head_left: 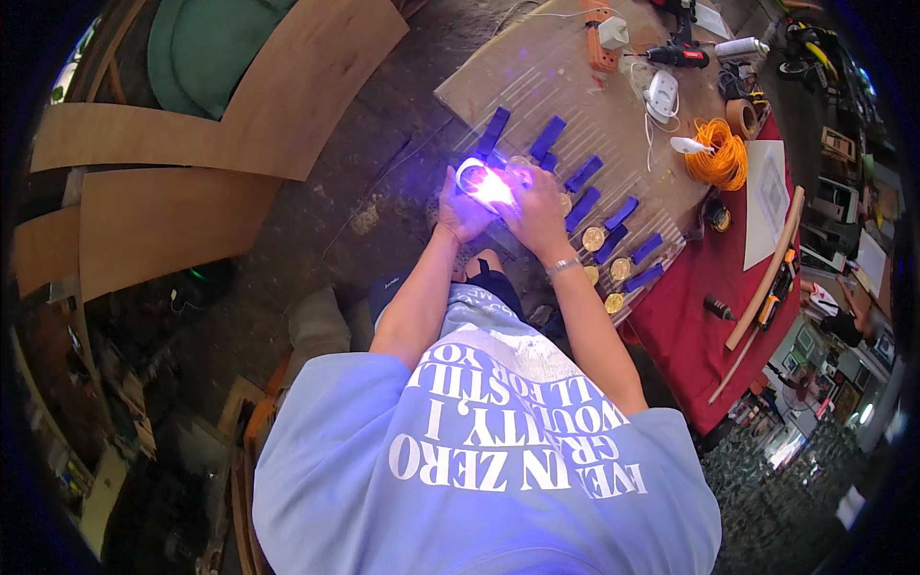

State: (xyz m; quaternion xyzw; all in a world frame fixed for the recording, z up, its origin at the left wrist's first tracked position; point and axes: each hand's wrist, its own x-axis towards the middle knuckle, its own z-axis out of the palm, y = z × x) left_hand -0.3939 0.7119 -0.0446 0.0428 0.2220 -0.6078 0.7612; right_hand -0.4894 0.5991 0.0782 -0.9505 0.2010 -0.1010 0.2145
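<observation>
While both hands meet at the near edge of the plywood board (546, 77), the left hand (462, 211) curls its fingers around a small lamp (482, 182) that throws a bright violet glow, and the right hand (535, 213) lies closed beside it; what it holds cannot be told through the glare. Gold medals with blue ribbons (604, 225) lie in a row just beside the right hand.

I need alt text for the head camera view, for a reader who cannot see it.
Seen from above, a person in a light blue T-shirt holds both hands, left hand and right hand, around a small device glowing bright violet-white. It is held over a pale wooden board with rows of dark blue ribbons and round gold medals.
</observation>
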